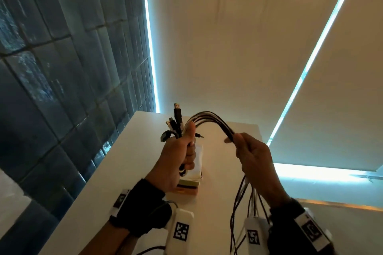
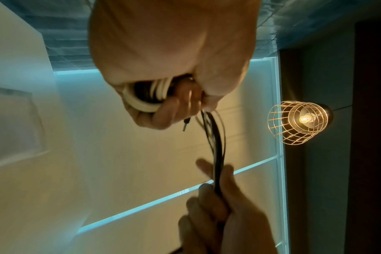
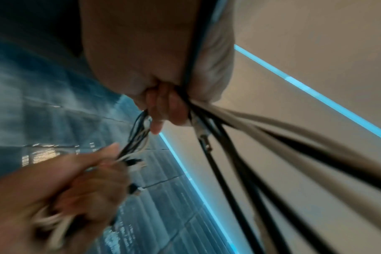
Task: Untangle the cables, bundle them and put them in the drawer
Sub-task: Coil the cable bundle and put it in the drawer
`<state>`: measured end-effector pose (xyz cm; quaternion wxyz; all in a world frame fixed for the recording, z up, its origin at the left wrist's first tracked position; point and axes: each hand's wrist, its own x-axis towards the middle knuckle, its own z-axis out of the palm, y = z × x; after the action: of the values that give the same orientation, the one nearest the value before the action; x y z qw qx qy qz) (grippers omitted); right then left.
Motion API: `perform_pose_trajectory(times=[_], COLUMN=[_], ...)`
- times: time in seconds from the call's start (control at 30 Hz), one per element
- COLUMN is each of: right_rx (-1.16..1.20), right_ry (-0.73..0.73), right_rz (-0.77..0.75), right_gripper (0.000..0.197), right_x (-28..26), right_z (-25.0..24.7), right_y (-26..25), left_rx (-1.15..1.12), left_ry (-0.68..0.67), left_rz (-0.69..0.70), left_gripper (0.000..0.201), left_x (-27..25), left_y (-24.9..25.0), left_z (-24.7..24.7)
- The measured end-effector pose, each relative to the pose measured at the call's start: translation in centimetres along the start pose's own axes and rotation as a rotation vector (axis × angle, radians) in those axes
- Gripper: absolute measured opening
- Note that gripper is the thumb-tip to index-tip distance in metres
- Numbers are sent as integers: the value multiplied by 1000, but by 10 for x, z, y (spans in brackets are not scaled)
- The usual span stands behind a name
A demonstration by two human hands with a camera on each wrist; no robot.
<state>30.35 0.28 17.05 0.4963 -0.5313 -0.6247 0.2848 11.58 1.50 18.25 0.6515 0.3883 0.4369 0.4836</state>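
Several black and white cables arc between my two hands, held up above a white cabinet top. My left hand grips one end of the bundle in a fist, thumb up; USB plugs stick out above it. In the left wrist view the left hand holds white coiled loops and black strands. My right hand grips the cables further along, and their loose lengths hang below it. The right wrist view shows the right hand wrapped round the cables.
A small stack of flat boxes sits on the cabinet top under my left hand. Dark blue tiled wall on the left, lit strips along pale panels. A wire-cage lamp hangs nearby. No drawer is in view.
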Motion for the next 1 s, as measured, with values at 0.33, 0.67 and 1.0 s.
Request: perform_pose_trajectory(times=[0.33,0.67,1.0], right_rx=[-730,67,-83], right_ry=[-227,-294,-745], right_rz=[-419,-109,249], right_gripper=[12,40,57], right_x=[-8,-22,-41], right_z=[42,48,3], right_y=[-22,14,68], left_rx=[97,-461,-426], left_ry=[87,133,135], left_rz=[-36,-52,44], left_gripper=[71,37,55], left_x=[19,33,29], left_y=[-5,9,14], left_z=[25,13,1])
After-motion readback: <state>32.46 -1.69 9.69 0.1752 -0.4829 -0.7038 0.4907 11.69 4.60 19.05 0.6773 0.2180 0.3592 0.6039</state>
